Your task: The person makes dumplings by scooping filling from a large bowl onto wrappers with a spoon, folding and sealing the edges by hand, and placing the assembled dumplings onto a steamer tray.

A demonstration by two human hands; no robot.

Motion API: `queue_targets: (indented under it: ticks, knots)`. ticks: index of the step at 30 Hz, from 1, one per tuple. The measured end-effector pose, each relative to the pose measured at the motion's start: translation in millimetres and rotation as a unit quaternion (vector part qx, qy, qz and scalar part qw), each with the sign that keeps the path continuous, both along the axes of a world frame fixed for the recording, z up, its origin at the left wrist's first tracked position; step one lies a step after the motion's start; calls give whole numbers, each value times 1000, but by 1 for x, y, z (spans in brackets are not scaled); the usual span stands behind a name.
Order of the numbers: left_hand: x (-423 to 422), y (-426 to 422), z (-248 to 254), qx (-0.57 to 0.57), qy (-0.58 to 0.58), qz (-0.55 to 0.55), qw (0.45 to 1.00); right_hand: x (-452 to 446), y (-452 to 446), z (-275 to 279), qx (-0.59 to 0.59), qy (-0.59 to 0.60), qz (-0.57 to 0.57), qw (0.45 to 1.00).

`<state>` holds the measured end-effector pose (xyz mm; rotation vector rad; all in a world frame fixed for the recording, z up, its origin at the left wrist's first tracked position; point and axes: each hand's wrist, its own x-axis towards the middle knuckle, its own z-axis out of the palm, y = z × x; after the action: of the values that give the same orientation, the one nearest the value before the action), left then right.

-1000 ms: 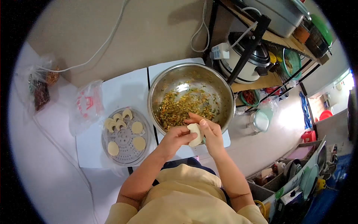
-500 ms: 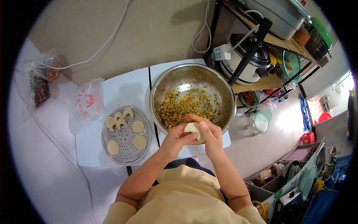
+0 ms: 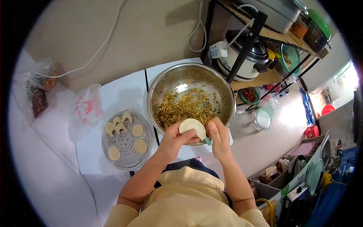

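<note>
My left hand (image 3: 172, 141) holds a round, pale dough wrapper (image 3: 192, 128) above the near rim of a large steel bowl (image 3: 151, 99). Chopped filling (image 3: 185, 106) of mixed green, yellow and orange lies in the bowl. Just right of the wrapper is my right hand (image 3: 219, 138), its fingers curled closed; what they hold, if anything, is hidden. A green handle (image 3: 207, 141) shows between the hands. To the left, a perforated round tray (image 3: 127, 145) bears several folded crescent dumplings (image 3: 118, 125) and flat round pieces, one of them a disc (image 3: 140, 146) at the right.
A plastic bag (image 3: 87, 108) with red print lies left of the tray on the white table (image 3: 121, 90). At the upper right, a black-framed shelf (image 3: 247, 45) carries a cooker (image 3: 242, 62) and pots. A lidded bucket (image 3: 261, 119) stands on the floor.
The wrapper, earlier pinched between both hands, now shows as a flat round in my left hand. My right hand has moved apart to the right, and the green handle shows more clearly.
</note>
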<state>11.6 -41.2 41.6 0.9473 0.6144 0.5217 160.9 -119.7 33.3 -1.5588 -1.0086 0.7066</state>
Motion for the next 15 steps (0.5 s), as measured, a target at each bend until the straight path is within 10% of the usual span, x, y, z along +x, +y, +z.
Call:
queue_targets:
  ticks: [5, 15]
  knots:
    - [-2, 8, 2, 38, 38, -81, 995, -3, 1, 2, 86, -109, 61, 988]
    - [-7, 12, -4, -26, -46, -22, 998, -12, 3, -8, 34, 104, 93, 990]
